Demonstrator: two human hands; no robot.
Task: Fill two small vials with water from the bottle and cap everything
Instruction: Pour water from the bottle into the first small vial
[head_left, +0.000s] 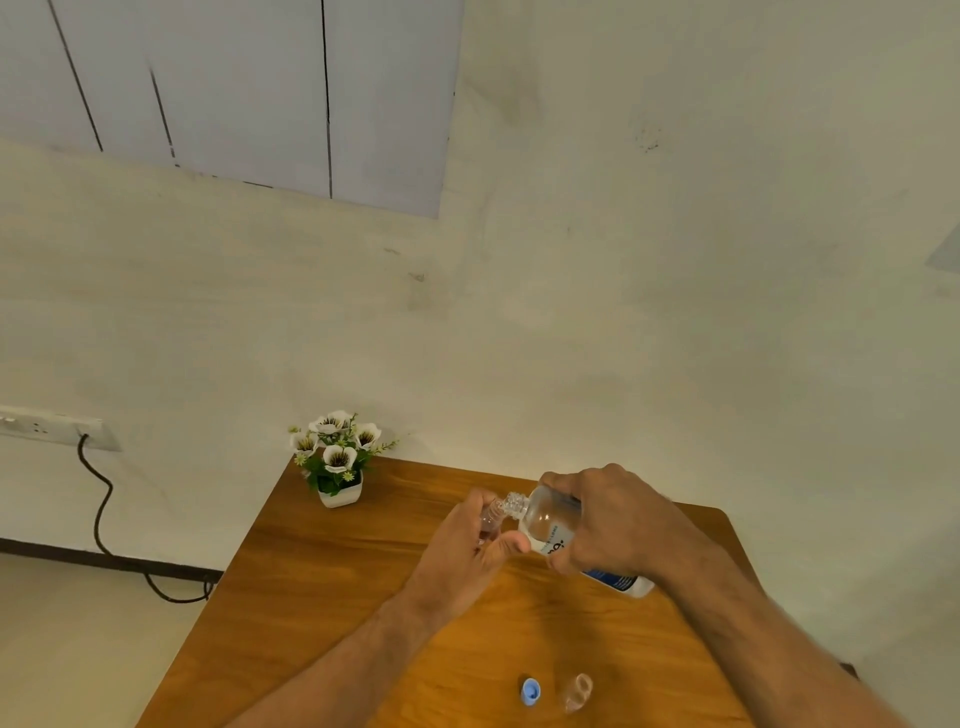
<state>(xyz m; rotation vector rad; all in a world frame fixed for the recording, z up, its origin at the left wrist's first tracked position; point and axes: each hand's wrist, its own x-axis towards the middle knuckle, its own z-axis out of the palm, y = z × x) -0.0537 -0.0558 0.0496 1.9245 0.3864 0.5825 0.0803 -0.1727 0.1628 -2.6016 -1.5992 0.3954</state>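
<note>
Water bottle tipped to a vial's mouth

My right hand wraps around the water bottle, which is tilted with its uncapped neck pointing left and down. My left hand pinches a small clear vial between fingers and thumb, holding it above the wooden table with its mouth just at the bottle's neck. Near me on the table lie a blue cap and, just beside it to the right, a second clear vial, neither touching my hands. A small pot of white flowers stands at the table's far left corner, against the wall.
</note>
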